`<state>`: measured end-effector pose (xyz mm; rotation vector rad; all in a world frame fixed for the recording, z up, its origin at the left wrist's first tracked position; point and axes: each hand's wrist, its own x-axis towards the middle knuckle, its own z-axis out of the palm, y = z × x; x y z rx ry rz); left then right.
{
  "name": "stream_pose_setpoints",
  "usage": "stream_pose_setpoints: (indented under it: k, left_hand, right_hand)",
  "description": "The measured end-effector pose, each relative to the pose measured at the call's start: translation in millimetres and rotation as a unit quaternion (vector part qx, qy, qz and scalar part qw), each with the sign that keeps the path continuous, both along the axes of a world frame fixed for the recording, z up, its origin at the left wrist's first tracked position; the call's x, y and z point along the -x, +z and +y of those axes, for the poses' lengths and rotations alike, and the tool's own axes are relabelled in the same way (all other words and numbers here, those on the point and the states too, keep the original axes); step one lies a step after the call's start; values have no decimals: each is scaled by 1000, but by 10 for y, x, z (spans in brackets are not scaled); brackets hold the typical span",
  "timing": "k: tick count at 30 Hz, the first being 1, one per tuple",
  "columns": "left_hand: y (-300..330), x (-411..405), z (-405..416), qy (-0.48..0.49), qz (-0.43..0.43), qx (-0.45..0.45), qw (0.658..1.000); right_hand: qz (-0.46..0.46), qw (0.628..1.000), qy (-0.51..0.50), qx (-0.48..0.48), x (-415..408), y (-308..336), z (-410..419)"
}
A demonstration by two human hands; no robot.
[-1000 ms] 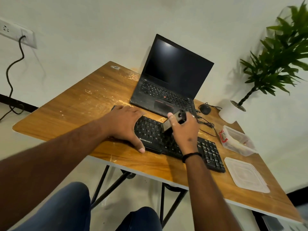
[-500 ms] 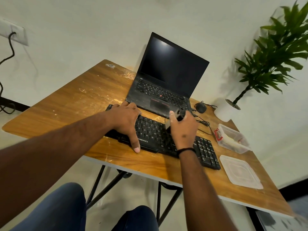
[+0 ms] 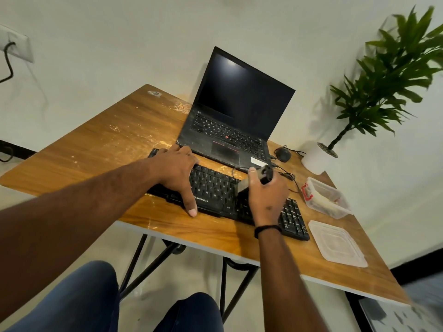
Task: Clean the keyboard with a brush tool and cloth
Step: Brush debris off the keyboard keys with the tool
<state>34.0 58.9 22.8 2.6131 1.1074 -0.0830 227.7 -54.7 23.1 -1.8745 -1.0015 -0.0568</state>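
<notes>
Left hand (image 3: 176,172) lies flat on the left end of the black keyboard (image 3: 213,190) at frame centre, fingers spread, thumb over the near edge. Right hand (image 3: 266,194) grips a grey brush tool (image 3: 254,179), fingers curled round it, over the keys. Open laptop (image 3: 237,116) behind. Clear container (image 3: 326,196) and lid (image 3: 336,243) at right on the wooden table (image 3: 107,144).

The right hand (image 3: 267,195) has carried the brush tool (image 3: 254,182) slightly rightward along the keyboard (image 3: 215,190).
</notes>
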Motion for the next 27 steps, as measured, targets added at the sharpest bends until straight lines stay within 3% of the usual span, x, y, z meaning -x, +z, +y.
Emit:
stream_pose_setpoints:
  k: [4, 9, 11, 16, 20, 22, 27]
  left_hand:
    - [0, 7, -2, 1, -2, 1, 1000]
    - [-30, -10, 15, 0, -10, -2, 1000]
    - [-45, -13, 26, -3, -10, -4, 1000]
    - [-30, -18, 36, 0, -4, 1, 1000]
    - [-23, -18, 34, 3, 7, 4, 1000]
    - [-21, -5, 31, 2, 3, 5, 1000]
    - [-33, -8, 38, -1, -1, 6, 1000]
  right_hand:
    - [-14, 995, 90, 37, 63, -43, -274]
    - [-6, 993, -114, 0, -202, -140, -548]
    - [-3, 988, -151, -35, -108, -169, -554]
    - [-31, 996, -24, -75, 312, -216, -436]
    - [-201, 978, 44, -29, 442, -261, -384]
    - [-232, 973, 16, -8, 272, -260, -380]
    - [-184, 975, -115, 47, -222, -140, -383]
